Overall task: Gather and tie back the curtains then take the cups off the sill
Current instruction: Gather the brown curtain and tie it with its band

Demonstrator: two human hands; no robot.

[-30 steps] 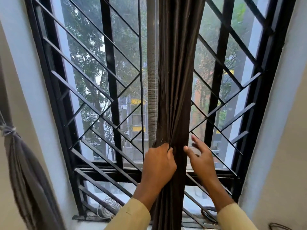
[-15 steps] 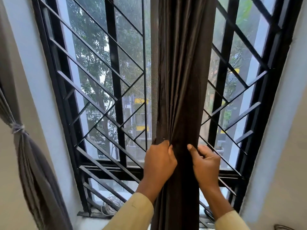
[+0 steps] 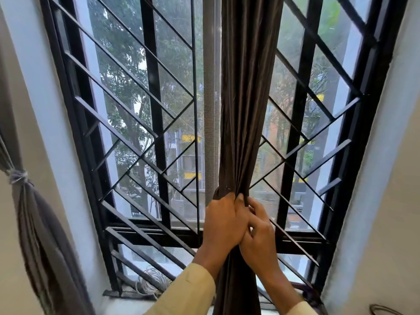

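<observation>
A dark brown curtain [image 3: 246, 98] hangs down the middle of the barred window, bunched into a narrow column. My left hand [image 3: 223, 223] is closed around the bunch from the left. My right hand [image 3: 260, 233] presses in against it from the right, fingers wrapped on the folds just beside the left hand. A second grey-brown curtain [image 3: 34, 223] hangs at the far left, tied with a pale cord [image 3: 17, 176]. No cups are in view.
Black diagonal window bars [image 3: 141, 142] fill the opening behind the curtain. A coil of white wire [image 3: 151, 283] lies on the sill [image 3: 118, 303] at lower left. White reveal walls flank the window. A dark cable loop [image 3: 384, 310] shows at bottom right.
My right hand has closed in from an open reach to grip the curtain beside my left hand. The bunch is tighter. The view has shifted slightly to the left.
</observation>
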